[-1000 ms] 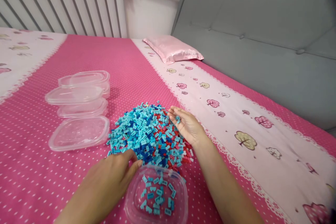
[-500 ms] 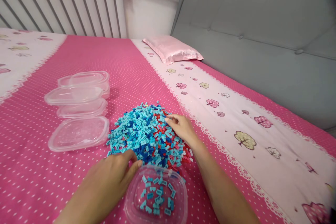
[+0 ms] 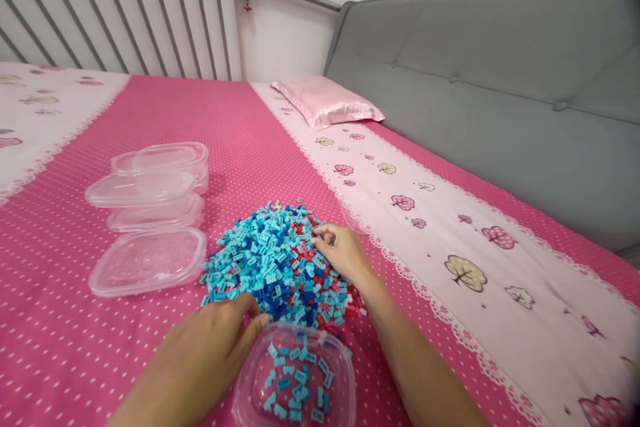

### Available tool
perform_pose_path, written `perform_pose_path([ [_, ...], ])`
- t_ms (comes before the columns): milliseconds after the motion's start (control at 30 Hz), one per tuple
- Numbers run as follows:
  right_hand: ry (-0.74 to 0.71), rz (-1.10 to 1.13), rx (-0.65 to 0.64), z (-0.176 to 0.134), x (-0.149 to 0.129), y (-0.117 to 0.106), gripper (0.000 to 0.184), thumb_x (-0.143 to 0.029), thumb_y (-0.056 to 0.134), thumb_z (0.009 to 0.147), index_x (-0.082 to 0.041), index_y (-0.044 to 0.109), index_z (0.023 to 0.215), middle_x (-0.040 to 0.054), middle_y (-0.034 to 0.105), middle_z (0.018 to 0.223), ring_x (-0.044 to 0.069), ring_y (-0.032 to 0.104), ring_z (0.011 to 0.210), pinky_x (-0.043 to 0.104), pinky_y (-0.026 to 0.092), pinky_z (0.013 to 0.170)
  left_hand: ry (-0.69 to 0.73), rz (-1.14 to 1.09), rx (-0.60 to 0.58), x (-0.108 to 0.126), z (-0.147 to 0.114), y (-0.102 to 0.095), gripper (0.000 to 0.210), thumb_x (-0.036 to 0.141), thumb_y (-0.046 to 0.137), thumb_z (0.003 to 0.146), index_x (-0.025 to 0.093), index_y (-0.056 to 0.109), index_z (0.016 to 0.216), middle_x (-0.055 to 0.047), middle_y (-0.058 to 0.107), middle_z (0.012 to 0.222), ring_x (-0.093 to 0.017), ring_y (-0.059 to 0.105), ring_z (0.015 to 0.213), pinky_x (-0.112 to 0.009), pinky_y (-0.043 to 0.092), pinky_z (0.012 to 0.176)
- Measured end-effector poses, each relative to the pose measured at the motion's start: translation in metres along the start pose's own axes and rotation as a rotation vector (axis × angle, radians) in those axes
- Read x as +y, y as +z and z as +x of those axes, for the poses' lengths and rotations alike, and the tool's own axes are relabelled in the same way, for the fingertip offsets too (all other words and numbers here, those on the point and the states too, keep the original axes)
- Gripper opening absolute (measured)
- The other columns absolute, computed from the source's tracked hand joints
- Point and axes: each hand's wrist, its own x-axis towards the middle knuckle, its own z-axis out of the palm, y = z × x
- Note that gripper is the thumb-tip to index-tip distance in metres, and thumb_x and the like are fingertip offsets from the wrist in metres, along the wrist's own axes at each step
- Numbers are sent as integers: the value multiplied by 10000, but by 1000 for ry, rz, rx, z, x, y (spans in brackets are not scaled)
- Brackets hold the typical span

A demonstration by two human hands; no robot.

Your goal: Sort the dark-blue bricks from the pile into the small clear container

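A heap of small toy building bricks [image 3: 273,260], mostly light blue with dark blue and red ones, lies on the bed. My right hand [image 3: 343,250] is at the heap's right side, thumb and forefinger bent together over red and blue bricks; anything between them is too small to make out. At the near left edge of the heap is my left hand [image 3: 220,333], fingers curled in, their tips partly hidden, thumb beside the rim of a clear plastic container [image 3: 345,373]. Loose light blue bricks [image 3: 300,380] lie scattered in that container.
Several clear plastic containers and lids [image 3: 150,260] stand in a row left of the heap. Pink dotted bedding [image 3: 210,107] covers the bed. A pink pillow [image 3: 327,101] lies by the grey padded headboard [image 3: 475,107]. A white radiator [image 3: 125,20] lines the far wall.
The view has tilted up slightly, so everything sits a little lower. My right hand's fingers have shifted slightly over the bricks. My left hand has hardly moved.
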Motion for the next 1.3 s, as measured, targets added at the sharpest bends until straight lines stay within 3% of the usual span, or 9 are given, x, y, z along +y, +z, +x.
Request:
perform_pose_path([
  [133, -35, -13, -62, 0, -2, -7, 235, -332, 567, 756, -201, 690, 908, -23, 585, 590, 119, 524, 545, 233, 347, 545, -7, 5, 6, -1, 0, 1, 411, 463, 226, 864, 220, 555, 821, -52, 628, 811, -232, 580, 790, -346, 377, 704],
  [267, 16, -5, 42, 3, 1, -17, 265, -342, 493, 804, -210, 684, 932, -12, 598, 603, 140, 538, 564, 246, 370, 551, -4, -2, 21, -1, 0, 1, 405, 457, 234, 865, 220, 559, 824, -50, 630, 808, -222, 586, 783, -330, 382, 697],
  [400, 70, -110, 103, 8, 13, -20, 288, -293, 443, 838, -202, 657, 1009, 44, 679, 859, 189, 604, 795, 298, 426, 726, 15, -2, 20, -1, -1, 0, 411, 454, 229, 872, 212, 556, 812, -55, 629, 794, -220, 587, 770, -328, 382, 692],
  [567, 9, -245, 46, 11, 24, -9, 372, -305, 335, 903, -182, 592, 1141, 93, 624, 1083, 215, 557, 1008, 330, 391, 871, 17, 2, 15, -1, -1, 0, 413, 462, 225, 873, 216, 550, 807, -52, 626, 789, -225, 584, 775, -335, 377, 702],
  [800, -35, -386, -50, 13, 27, -8, 434, -306, 263, 918, -278, 445, 1310, 91, 567, 996, 226, 554, 901, 317, 413, 699, 18, 10, 10, 1, -1, 0, 393, 443, 231, 876, 216, 546, 812, -52, 626, 803, -225, 583, 781, -339, 375, 707],
  [1033, -66, -342, -75, 16, 33, -9, 338, -235, 365, 892, -276, 551, 1171, 61, 576, 1002, 197, 532, 933, 292, 387, 761, 17, 0, 23, 1, 0, -1, 400, 451, 245, 871, 215, 561, 810, -55, 637, 790, -217, 591, 767, -329, 385, 704],
  [1300, -11, -281, -48, 18, 33, -11, 163, -214, 479, 838, -190, 586, 958, 38, 578, 841, 155, 519, 782, 261, 363, 706, 19, -9, 14, 0, 1, 0, 406, 453, 244, 870, 214, 568, 822, -54, 636, 799, -221, 593, 775, -339, 392, 707],
])
